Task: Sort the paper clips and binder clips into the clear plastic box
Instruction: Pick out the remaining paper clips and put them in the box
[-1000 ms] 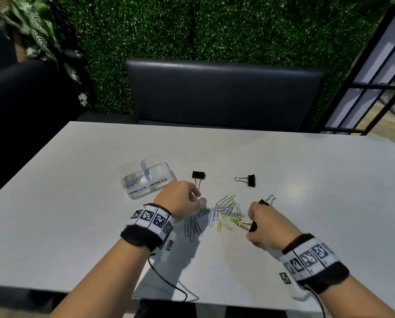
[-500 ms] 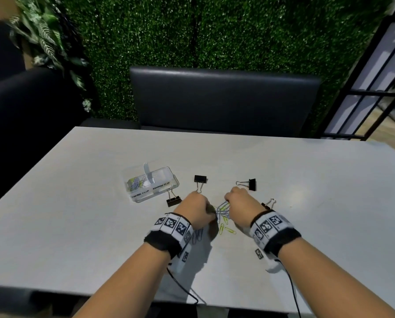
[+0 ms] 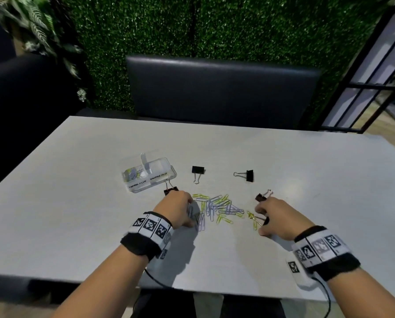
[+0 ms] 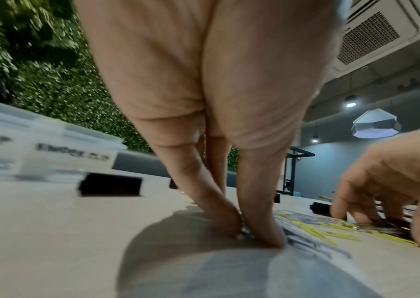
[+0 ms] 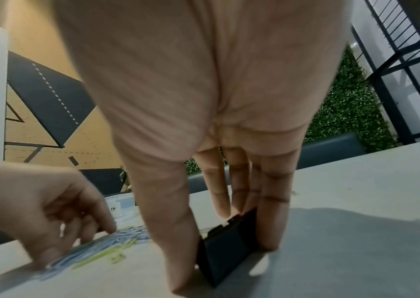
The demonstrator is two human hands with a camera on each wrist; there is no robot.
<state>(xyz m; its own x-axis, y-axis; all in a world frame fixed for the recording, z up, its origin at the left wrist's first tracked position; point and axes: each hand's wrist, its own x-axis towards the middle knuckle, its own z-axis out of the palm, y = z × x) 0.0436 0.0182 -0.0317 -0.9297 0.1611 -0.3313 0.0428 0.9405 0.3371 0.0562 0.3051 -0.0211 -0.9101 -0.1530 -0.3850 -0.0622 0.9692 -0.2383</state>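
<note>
A clear plastic box with two compartments stands left of centre, with paper clips in its left half. A pile of yellow and lilac paper clips lies between my hands. My left hand presses down at the pile's left edge, thumb and forefinger pinching lilac clips against the table. My right hand grips a black binder clip with gold handles, standing it on the table right of the pile. Loose binder clips lie at the box's corner, behind the pile, further right and by my right knuckles.
The white table runs to a near edge just below my wrists. A dark bench seat and a green hedge wall stand behind it. Black railings are at the right.
Half a second ago both hands met over the pile. They have drawn apart: the left to the pile's left edge, the right back to the right with the binder clip.
</note>
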